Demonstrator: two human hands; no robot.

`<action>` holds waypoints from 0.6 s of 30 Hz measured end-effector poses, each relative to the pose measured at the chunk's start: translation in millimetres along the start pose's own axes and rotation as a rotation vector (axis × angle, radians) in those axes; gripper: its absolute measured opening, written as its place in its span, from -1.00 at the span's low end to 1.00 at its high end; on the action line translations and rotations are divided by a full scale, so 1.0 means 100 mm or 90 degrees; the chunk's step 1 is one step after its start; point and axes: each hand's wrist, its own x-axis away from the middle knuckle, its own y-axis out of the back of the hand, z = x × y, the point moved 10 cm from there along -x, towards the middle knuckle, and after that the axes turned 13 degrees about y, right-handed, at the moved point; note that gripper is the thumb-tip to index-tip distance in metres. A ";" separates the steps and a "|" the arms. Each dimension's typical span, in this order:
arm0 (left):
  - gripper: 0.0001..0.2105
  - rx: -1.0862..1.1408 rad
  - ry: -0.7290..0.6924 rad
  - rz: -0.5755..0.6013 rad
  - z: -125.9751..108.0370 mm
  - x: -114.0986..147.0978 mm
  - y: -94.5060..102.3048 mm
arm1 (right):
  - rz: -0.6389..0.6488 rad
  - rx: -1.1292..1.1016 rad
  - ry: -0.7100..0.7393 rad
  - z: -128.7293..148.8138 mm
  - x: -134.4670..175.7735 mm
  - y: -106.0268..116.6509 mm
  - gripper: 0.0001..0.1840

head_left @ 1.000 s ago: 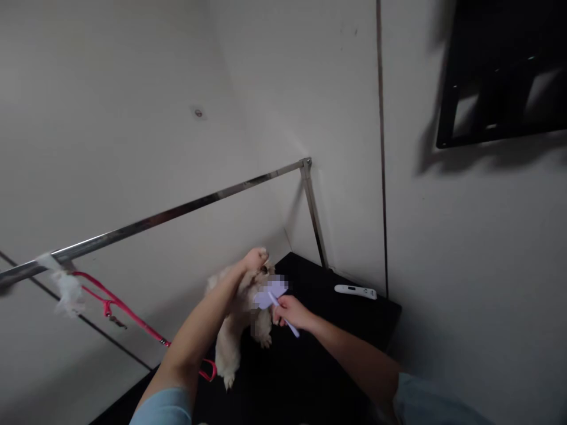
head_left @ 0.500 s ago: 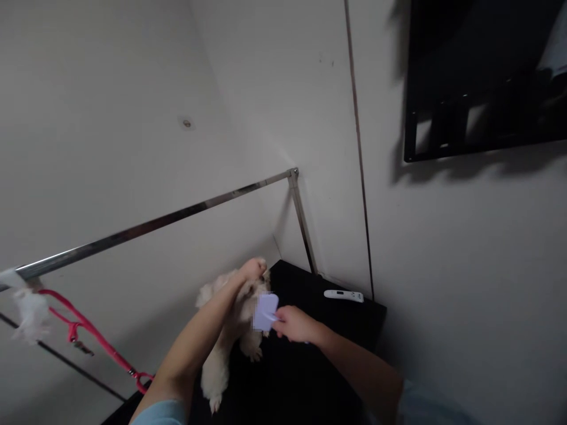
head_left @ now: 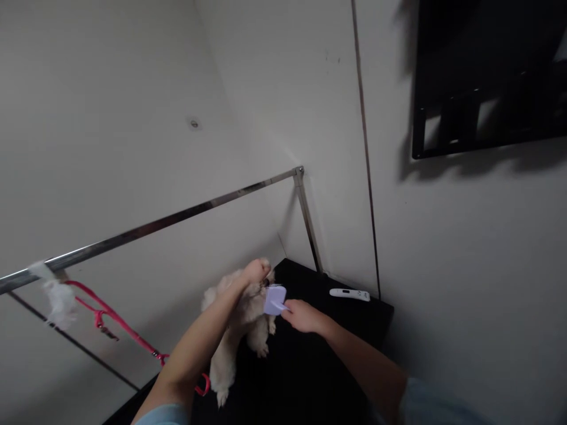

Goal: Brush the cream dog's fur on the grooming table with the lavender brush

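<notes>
A cream-coloured, fluffy dog (head_left: 224, 360) is on the black table, partly hidden behind my left forearm. My left hand (head_left: 257, 271) is closed on the fur at the dog's head, its fingers curled together. In my right hand (head_left: 303, 316) is the handle of a lilac slicker brush (head_left: 275, 300). The broad back of the brush faces me, and its head is up against the dog's front just below the face. Its bristle side is hidden.
On the black table (head_left: 305, 372) lies a white hair clipper (head_left: 349, 294) near the wall. A metal bar (head_left: 177, 218) crosses above, with a pink leash (head_left: 119, 321) and white fluff (head_left: 59, 301) hanging from it. A black rack (head_left: 487, 77) is mounted at upper right.
The brush has moved slightly up, closer to the dog's face, along with my right hand. My left hand keeps its hold on the head. The whole view has shifted a little.
</notes>
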 end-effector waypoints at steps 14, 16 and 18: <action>-0.69 0.087 -0.066 -0.011 0.10 0.33 0.25 | -0.004 -0.534 -0.023 -0.07 -0.09 -1.16 -0.75; -0.67 0.107 -0.051 -0.023 0.18 0.37 0.34 | -0.075 -0.595 0.012 -0.01 -0.19 -1.18 -0.69; -0.64 0.129 -0.038 -0.037 0.25 0.39 0.42 | -0.081 -0.629 -0.020 0.00 -0.23 -1.31 -0.64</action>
